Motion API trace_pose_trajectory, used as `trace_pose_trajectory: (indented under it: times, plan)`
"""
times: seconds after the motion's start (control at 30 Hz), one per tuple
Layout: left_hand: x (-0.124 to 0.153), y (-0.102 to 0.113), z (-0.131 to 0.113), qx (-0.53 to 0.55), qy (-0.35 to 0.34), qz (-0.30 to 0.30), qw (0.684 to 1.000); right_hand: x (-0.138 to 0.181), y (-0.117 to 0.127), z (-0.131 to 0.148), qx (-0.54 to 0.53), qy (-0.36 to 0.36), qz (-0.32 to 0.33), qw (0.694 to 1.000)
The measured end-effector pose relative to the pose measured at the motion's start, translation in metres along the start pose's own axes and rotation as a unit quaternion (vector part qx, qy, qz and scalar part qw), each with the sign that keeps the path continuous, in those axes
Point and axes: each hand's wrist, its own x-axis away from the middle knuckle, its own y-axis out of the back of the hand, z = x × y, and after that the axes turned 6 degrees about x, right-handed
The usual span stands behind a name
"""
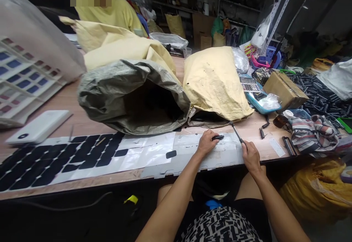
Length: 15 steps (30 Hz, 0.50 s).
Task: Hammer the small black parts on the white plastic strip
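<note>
Black part: we have the small black part [217, 137] in our left hand [207, 143], just over the pale sheet [189, 149] near the front edge of the desk [132, 175].
Left hand: our fingers are bent and pinching the part, which pokes out on the right side of the fingertips; we cannot tell how the hidden end is gripped.
Right hand: our right hand [251, 157] is curled round the lower end of a slim tool [238, 134].
Tool's line: its shaft slants forward and to the left, away from us, with the tip by the mouth of the yellow sack [214, 79]; we cannot tell whether the tip touches the sack.
Part's line: its long axis runs roughly left to right across our front, so it lies at an angle to the tool.
Between them: seen from our right hand, the part lies left and a little forward; the tool's tip is farther from us than the part, and to its right. Part and tool are near but apart.
Nearer hand: the left, touching the part.
Right of the tool: another black piece [262, 133] lies loose on the desk.
</note>
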Motion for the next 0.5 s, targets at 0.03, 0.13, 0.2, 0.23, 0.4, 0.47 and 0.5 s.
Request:
trace_pose_trajectory:
  times: [0.03, 0.13, 0.2, 0.23, 0.4, 0.47, 0.5]
  plan:
    - [0.0, 0.0, 0.0, 0.0, -0.001, 0.001, 1.0, 0.005, 0.005, 0.002, -0.038, 0.001, 0.006, 0.999]
    - [0.0, 0.001, -0.001, -0.002, -0.004, -0.001, 1.0, 0.02, 0.016, 0.013, -0.111, 0.004, 0.034, 0.993]
    - [0.0, 0.0, 0.0, -0.001, -0.001, -0.001, 1.0, 0.028, 0.018, 0.021, -0.127, 0.005, 0.045, 0.991]
    - [-0.001, -0.001, 0.0, 0.0, 0.001, -0.001, 1.0, 0.031, 0.018, 0.023, -0.131, 0.007, 0.048, 0.99]
    - [-0.001, -0.004, 0.003, 0.009, 0.006, -0.014, 1.0, 0.039, 0.008, 0.025, -0.108, 0.013, 0.052, 0.993]
    - [-0.002, -0.004, 0.001, 0.01, 0.01, -0.014, 1.0, 0.039, 0.006, 0.024, -0.098, 0.012, 0.057, 0.993]
    - [-0.002, -0.004, 0.0, 0.011, 0.012, -0.012, 1.0, 0.039, 0.006, 0.024, -0.097, 0.013, 0.057, 0.994]
